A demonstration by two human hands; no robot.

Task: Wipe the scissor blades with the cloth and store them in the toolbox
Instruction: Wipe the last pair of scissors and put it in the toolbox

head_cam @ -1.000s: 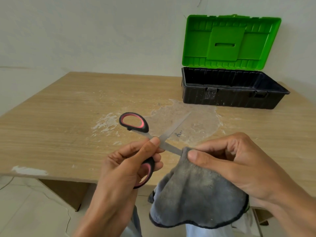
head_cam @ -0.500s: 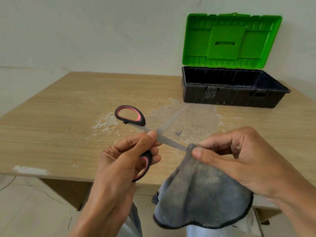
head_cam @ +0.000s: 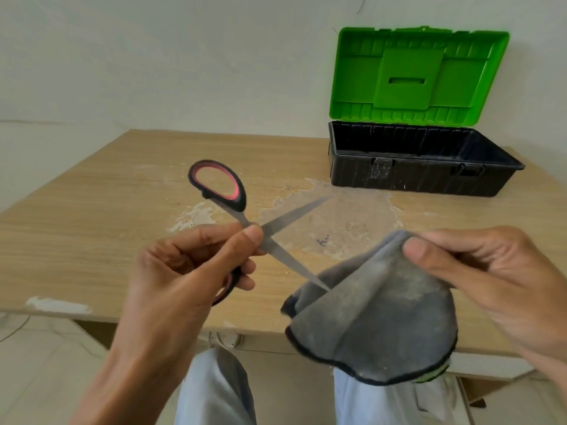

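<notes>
My left hand (head_cam: 184, 271) grips a pair of scissors (head_cam: 233, 207) with black and red handles at the pivot and lower handle. The blades are spread wide; one points up right, the other down right, its tip just at the edge of a grey cloth (head_cam: 377, 320). That cloth hangs from my right hand (head_cam: 478, 271), pinched at its top fold between thumb and fingers. The toolbox (head_cam: 423, 176), black with a green lid standing open, sits at the back right of the wooden table (head_cam: 92, 216).
White paint smears and a worn patch mark the tabletop's middle. A white wall rises behind the table. My knees in light trousers (head_cam: 214, 391) show below the table's front edge, with tiled floor at the left.
My right hand has slid the cloth off along the lower blade toward its tip, so most of that blade is now bare. The scissors have lifted slightly.
</notes>
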